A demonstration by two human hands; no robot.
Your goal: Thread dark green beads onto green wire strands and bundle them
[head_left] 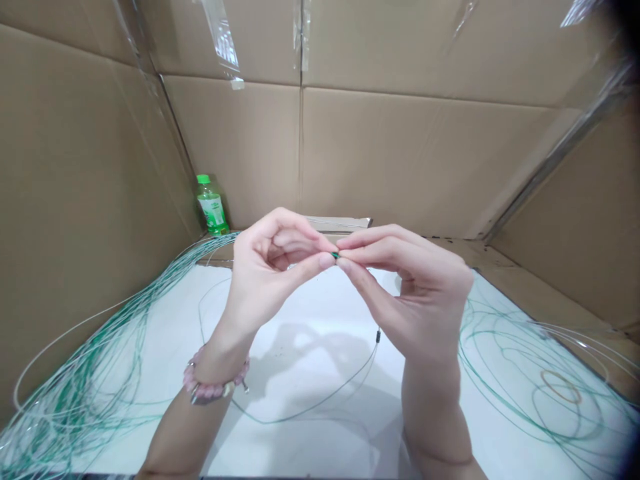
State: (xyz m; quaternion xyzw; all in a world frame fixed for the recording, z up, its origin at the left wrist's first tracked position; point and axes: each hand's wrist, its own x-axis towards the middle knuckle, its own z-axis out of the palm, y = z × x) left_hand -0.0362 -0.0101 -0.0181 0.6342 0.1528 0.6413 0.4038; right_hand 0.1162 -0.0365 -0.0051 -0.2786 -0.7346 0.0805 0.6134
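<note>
Above the white table, my left hand (273,267) and my right hand (407,280) meet fingertip to fingertip. Both are closed in a pinch on a small dark-green piece (335,255), mostly covered by the fingers, so its kind does not show. Below my right hand hangs a small black sleeve-like part (378,337) on a thin greenish wire (300,417). The wire curves down over the table toward my left wrist; its upper end is hidden behind my right hand. A pink bead bracelet (215,383) circles my left wrist.
A big bundle of green and white wires (95,360) spreads over the left side. Looser wire coils (540,373) lie on the right, with a tan ring (561,387) among them. A green bottle (213,207) stands at the back left. Cardboard walls (400,160) enclose the white table (285,453).
</note>
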